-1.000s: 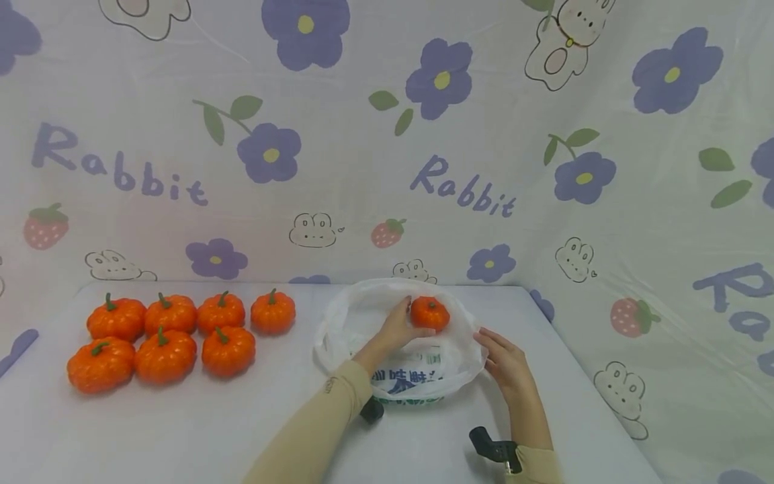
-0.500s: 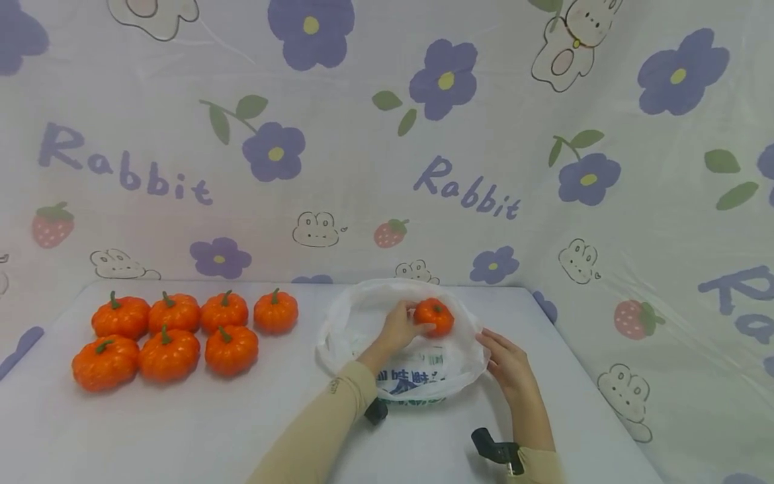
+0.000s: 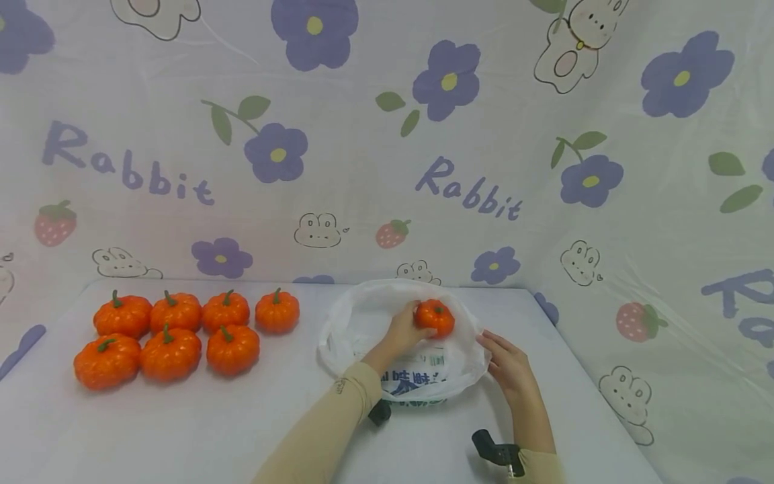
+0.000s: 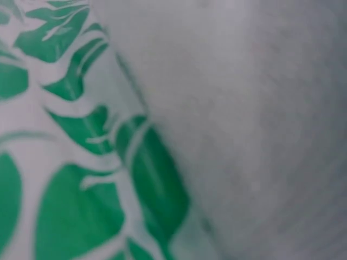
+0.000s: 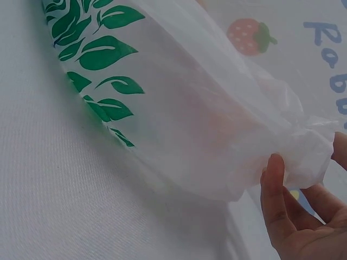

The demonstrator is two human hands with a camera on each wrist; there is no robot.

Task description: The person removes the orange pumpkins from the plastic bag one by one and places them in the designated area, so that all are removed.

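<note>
White cloth-covered table (image 3: 181,430) against a printed backdrop sheet (image 3: 363,168) with purple flowers, rabbits and strawberries.

Thin white plastic carrier bag (image 3: 363,316) with green leaf print and blue lettering lies mid-table, mouth held open toward the person.

Left hand (image 3: 404,331) is inside the bag mouth, fingers curled round a small orange toy pumpkin with a green stem (image 3: 434,317). That pumpkin sits within the bag opening, near its far rim; can't tell whether it rests on the bag floor or is carried by the hand.

Right hand (image 3: 509,366) is at the bag's right edge. In the right wrist view the bunched rim of the bag (image 5: 303,146) lies against the fingers (image 5: 274,189), which look fairly straight; thumb side is cropped, so a true pinch can't be confirmed. Reads as relaxed, bracing the rim.

Left wrist view is only blurred green print and grey cloth, nothing usable.

Progress, as a judgement: one pumpkin is at the bag. Seven more orange toy pumpkins (image 3: 175,333) sit in two rows at table left, well apart from the bag, untouched. Bagging looks barely begun: one of eight.
</note>
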